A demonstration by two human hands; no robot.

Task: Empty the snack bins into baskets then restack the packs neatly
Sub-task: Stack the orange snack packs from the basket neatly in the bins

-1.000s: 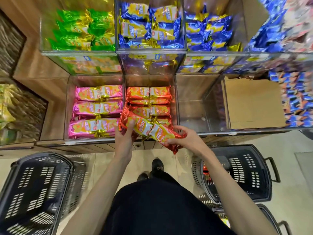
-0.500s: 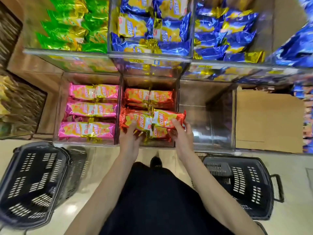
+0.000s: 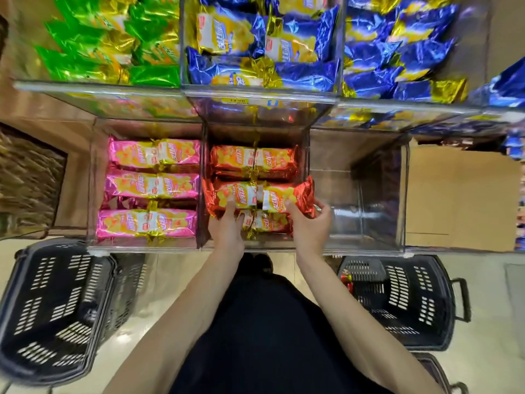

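Holding red pack (image 3: 246,195), long axis left-right — left hand (image 3: 227,231), right hand (image 3: 309,231)

A shop: stocked snack bins (image 3: 142,246), shopping baskets (image 3: 56,308).

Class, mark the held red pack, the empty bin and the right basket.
held red pack (image 3: 270,197): head view, its front.
empty bin (image 3: 339,196): head view, bare floor.
right basket (image 3: 400,291): head view, slotted wall.

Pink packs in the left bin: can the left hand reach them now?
Probably: the left hand holds the red pack in the neighbouring bin, and the pink packs lie uncovered, only a clear divider between. It must let go first.
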